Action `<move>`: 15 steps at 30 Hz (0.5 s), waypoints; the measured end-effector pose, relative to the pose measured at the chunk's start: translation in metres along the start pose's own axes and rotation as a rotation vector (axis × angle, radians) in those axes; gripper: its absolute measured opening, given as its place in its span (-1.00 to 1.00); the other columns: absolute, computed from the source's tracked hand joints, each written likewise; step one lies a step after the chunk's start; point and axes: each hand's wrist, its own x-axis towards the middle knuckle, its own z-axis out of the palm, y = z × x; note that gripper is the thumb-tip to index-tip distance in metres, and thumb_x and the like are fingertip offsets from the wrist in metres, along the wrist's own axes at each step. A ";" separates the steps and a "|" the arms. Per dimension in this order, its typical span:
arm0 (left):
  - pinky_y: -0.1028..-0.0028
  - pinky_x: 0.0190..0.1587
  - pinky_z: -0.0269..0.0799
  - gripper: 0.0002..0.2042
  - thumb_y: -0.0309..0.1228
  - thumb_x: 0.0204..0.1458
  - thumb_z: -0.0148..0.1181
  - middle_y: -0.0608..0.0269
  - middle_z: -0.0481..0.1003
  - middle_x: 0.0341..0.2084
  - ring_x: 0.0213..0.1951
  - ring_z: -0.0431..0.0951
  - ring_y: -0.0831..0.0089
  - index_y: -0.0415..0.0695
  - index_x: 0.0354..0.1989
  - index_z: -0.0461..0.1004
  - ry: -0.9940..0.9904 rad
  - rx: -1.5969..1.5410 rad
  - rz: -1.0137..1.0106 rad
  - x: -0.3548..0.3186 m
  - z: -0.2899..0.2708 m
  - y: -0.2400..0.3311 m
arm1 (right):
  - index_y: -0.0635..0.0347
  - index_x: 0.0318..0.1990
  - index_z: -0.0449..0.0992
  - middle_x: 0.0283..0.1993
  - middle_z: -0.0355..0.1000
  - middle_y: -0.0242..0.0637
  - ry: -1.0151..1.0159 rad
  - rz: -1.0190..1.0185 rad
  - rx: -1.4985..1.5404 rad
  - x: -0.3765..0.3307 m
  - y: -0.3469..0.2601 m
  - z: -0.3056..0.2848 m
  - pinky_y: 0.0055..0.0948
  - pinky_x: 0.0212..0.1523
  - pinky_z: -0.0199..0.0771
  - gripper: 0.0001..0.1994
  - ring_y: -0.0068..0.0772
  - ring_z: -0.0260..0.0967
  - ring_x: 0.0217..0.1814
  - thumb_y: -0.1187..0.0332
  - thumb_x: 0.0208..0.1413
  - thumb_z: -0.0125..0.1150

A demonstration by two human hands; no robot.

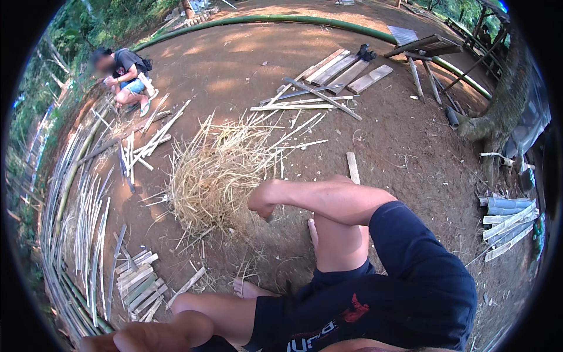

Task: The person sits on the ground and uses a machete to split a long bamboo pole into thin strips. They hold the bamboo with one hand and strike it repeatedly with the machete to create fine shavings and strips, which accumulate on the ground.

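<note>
My right hand [264, 198] reaches forward to the right edge of a loose heap of pale bamboo shavings [214, 170] on the ground. Its fingers are curled closed, and a small dark end shows just below them. What it belongs to is hidden by the hand. At the lower left edge, my left hand [149, 335] is close to the camera and partly cut off by the picture's rim. Its fingers are too unclear to read, and nothing held can be seen. My bare feet stand on the dirt just this side of the heap.
Short split bamboo pieces [141, 284] lie stacked at the near left, beside long thin strips [94, 234]. Planks [349, 70] lie at the far side, near a wooden bench [425, 47]. A person [130, 79] squats at the far left. More split pieces [510, 226] lie right.
</note>
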 end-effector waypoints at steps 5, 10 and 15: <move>0.20 0.11 0.31 -0.39 0.09 0.21 -0.13 0.21 0.56 -0.19 0.14 0.34 0.10 -0.09 0.27 0.22 0.032 0.569 -0.283 -0.033 -0.005 -0.016 | 0.16 0.07 0.47 -0.06 0.53 -0.04 0.121 -0.030 0.036 0.000 -0.018 -0.016 -0.10 -0.02 0.46 -0.57 0.02 0.47 0.02 0.17 0.07 0.25; 0.15 0.17 0.29 -0.59 -0.20 0.04 0.20 0.03 0.55 -0.21 -0.01 0.49 0.04 -0.19 0.00 0.48 -0.483 1.340 -1.108 -0.154 -0.056 -0.036 | 0.14 0.10 0.41 -0.11 0.55 -0.11 0.244 0.046 0.267 -0.055 0.032 0.006 -0.12 -0.07 0.47 -0.57 0.01 0.49 -0.07 0.29 0.06 0.23; 0.25 0.03 0.34 -0.69 -0.20 -0.02 0.26 0.16 0.57 -0.34 -0.15 0.53 0.24 -0.17 -0.22 0.56 -0.390 1.414 -1.371 -0.222 -0.046 0.007 | 0.09 0.05 0.43 -0.21 0.52 -0.05 0.192 0.025 0.258 -0.064 0.031 0.010 -0.06 -0.11 0.45 -0.63 0.07 0.48 -0.16 0.31 0.05 0.21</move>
